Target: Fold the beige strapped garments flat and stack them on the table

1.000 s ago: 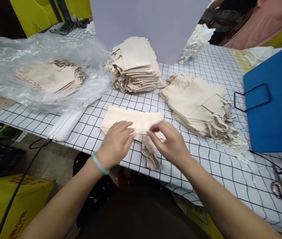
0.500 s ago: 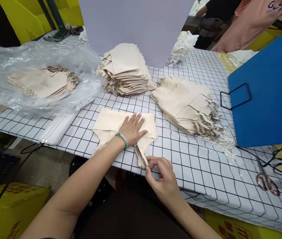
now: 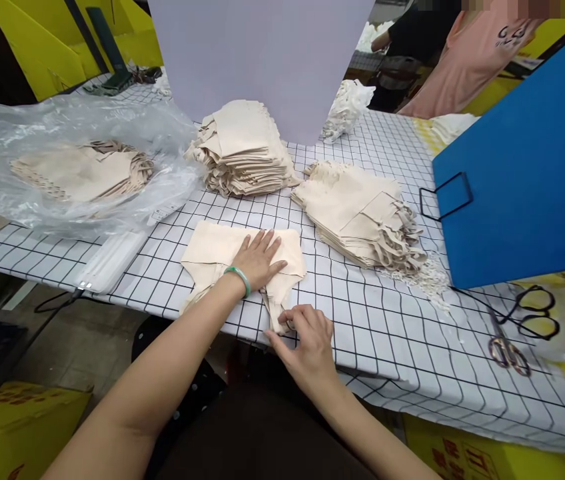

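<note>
A beige cloth garment (image 3: pixel 215 243) lies flat on the table in front of me, its wide band away from me and its narrow strap ends towards the edge. My left hand (image 3: pixel 256 262), with a green bangle at the wrist, rests palm down on it, fingers spread. At the right strap, near the table's front edge, my right hand (image 3: pixel 307 343) has its thumb and fingertips curled around the strap's end. Part of the strap is hidden by those fingers. Behind the garment stand a stack of similar beige pieces (image 3: pixel 242 133) and another stack (image 3: pixel 352 203) to its right.
A clear plastic bag (image 3: pixel 172 140) with more beige pieces lies left, beside a white power strip (image 3: pixel 112 263). A lavender panel (image 3: pixel 262 60) and a blue panel (image 3: pixel 522 160) stand on the checked table (image 3: pixel 382 333). Scissors (image 3: pixel 510 357) and glasses (image 3: pixel 537 313) lie right. People are behind.
My right hand has moved a little left and its fingers now curl further over the strap's end. The left hand stays flat on the garment. The view has shifted slightly.
</note>
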Available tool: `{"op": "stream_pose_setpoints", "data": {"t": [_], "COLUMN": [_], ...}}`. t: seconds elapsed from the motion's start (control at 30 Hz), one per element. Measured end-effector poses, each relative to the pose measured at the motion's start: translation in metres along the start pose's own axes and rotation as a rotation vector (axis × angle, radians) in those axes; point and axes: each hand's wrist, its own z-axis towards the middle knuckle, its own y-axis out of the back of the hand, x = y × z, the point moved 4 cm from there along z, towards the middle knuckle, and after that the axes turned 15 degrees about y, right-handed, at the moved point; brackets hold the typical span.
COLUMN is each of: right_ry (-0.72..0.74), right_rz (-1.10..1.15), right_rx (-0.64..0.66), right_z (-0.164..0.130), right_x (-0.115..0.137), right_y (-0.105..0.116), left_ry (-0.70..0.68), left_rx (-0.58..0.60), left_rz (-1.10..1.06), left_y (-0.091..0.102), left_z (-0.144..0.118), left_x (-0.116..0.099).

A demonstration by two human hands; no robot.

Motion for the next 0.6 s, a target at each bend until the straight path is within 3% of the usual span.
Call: {"op": "stream_pose_setpoints", "data": {"t": [0.23,0.37,0.47,0.53,0.6], "right_ry": [0.046,0.125,0.159,0.13,0.044], "right_rz": [0.054,0.009,-0.071,-0.129,-0.18], "right_rx": [-0.005,-0.057,-0.17,-0.186,-0.172], "right_z": [-0.015,-0.013,0.018,0.055,0.101], "right_x": [0.011,0.003,-0.034,-0.077,-0.13], "right_y": [-0.002,0.017,0.047,0.068,0.086], "left_ry": [-0.006,0.016,0.022,0.068,0.167], "left_rx": [-0.01,0.008,-0.123,-0.189,-0.166], "left_rz": [-0.045,-0.142,-0.323,-0.489,-0.609], "left_y": [-0.001,0.007,0.026,0.04,0.047], "left_z": [-0.001,0.002,0.021,0.042,0.069], "left_x": [0.004,0.004,-0.01,-0.025,-0.042]}}
